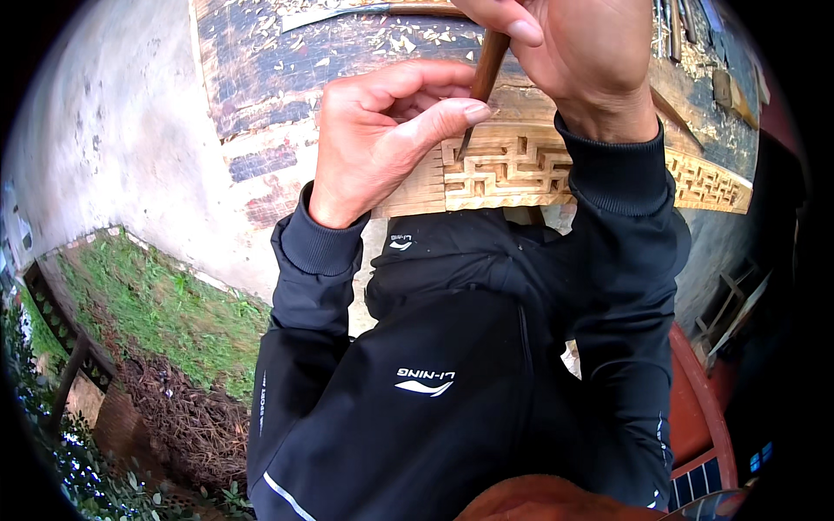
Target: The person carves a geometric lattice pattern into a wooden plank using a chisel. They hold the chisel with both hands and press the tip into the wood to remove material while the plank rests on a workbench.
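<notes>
A carving chisel (491, 62) with a brown wooden handle stands tilted, its thin dark blade reaching down to a pale wooden board (512, 178). The board lies along the near edge of the workbench, and its face is cut with a raised geometric lattice pattern. My left hand (373, 130) has thumb and fingers closed about the lower handle, just above the blade. Higher up, my right hand (582, 43) grips the same handle, partly cut off by the top of the view. The blade's tip meets the board near the left end of the carved pattern.
Wood chips lie scattered over the dark, worn workbench (269, 95). A long flat-bladed tool (347, 14) rests at the far side. Several slim tools (674, 30) and a wooden mallet (734, 95) are at the far right. Another tool (678, 117) lies beside my right wrist.
</notes>
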Motion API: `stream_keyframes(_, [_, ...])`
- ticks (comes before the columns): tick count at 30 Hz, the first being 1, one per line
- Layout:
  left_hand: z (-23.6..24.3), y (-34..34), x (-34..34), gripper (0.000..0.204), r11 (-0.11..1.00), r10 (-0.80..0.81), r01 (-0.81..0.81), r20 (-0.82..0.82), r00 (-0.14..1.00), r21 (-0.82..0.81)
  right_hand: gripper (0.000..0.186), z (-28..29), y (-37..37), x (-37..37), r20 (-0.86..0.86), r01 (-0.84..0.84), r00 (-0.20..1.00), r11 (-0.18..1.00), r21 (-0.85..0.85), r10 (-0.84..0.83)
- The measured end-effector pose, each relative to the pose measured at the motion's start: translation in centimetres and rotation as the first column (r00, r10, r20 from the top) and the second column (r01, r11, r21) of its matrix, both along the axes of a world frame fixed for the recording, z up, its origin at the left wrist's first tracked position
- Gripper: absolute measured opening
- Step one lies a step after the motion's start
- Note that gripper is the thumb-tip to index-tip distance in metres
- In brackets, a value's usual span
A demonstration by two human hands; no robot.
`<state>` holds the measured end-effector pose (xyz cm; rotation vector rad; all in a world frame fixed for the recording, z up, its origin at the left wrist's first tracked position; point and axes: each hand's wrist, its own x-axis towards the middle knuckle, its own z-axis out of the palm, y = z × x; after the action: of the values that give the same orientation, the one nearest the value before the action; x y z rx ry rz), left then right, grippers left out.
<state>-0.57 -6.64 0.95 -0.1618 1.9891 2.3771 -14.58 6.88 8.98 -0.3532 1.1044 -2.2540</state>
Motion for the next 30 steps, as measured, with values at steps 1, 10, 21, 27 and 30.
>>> stream_keyframes(1, [0.0, 0.0, 0.0, 0.024, 1.000, -0.006, 0.006, -0.001, 1.000, -0.009, 0.056, 0.4, -0.2, 0.3, 0.008, 0.004, 1.000, 1.000, 0.025, -0.004])
stream_keyframes(10, [0.1, -0.4, 0.1, 0.025, 0.986, -0.075, 0.072, -0.017, 0.997, -0.149, 0.055, -2.0, -0.1, 0.8, 0.051, 0.007, 0.999, 1.000, -0.022, -0.006])
stream_keyframes(21, [-0.5, -0.2, 0.0, 0.023, 0.993, -0.038, 0.036, -0.016, 0.999, -0.110, 0.052, -1.7, 0.1, 0.4, 0.040, 0.089, 0.995, 0.996, 0.028, -0.090])
stream_keyframes(27, [-0.4, -0.2, 0.0, 0.023, 0.989, -0.042, 0.040, -0.010, 0.999, -0.141, 0.052, -2.1, 0.3, 0.5, 0.006, 0.095, 0.995, 0.995, 0.031, -0.095])
stream_keyframes(30, [-0.4, -0.3, 0.1, 0.022, 0.990, -0.053, 0.047, -0.039, 0.998, -0.134, 0.051, -1.6, 0.6, 0.9, -0.006, 0.063, 0.998, 0.998, 0.014, -0.063])
